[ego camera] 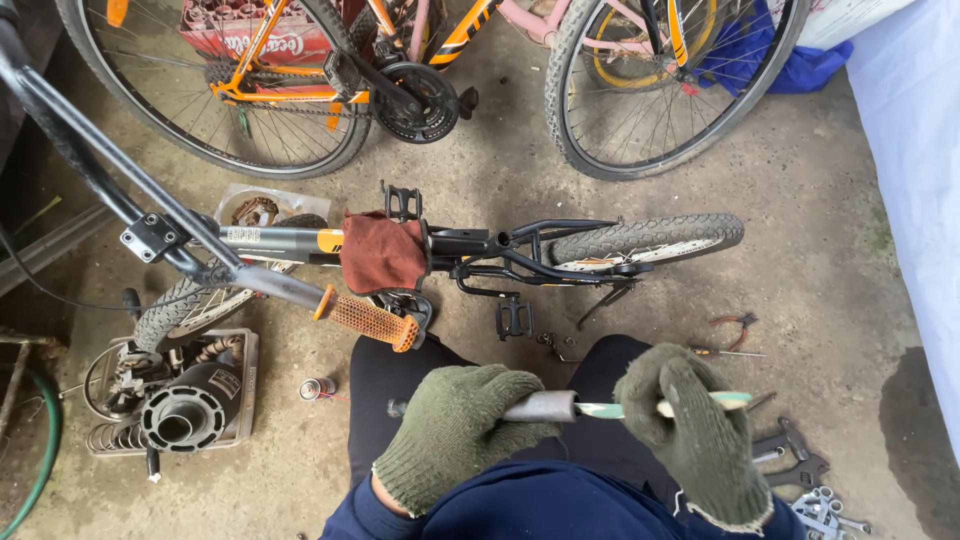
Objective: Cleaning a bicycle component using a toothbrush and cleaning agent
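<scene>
Both my hands wear green knit gloves and sit over my lap. My left hand (455, 430) grips a short grey metal tube (545, 406) held level. My right hand (695, 425) is closed around a thin pale green rod (600, 410) whose end goes into the tube's right end. In front of my knees stands a small black bicycle (520, 250) with a reddish-brown rag (382, 252) draped over its frame. An orange handlebar grip (368, 319) points toward me.
Two larger bicycles (300, 90) stand at the back on the concrete floor. A tray of black parts (185, 410) lies at my left. Pliers (735, 325) and several wrenches (815, 490) lie at my right. A white cloth (920, 200) hangs on the right.
</scene>
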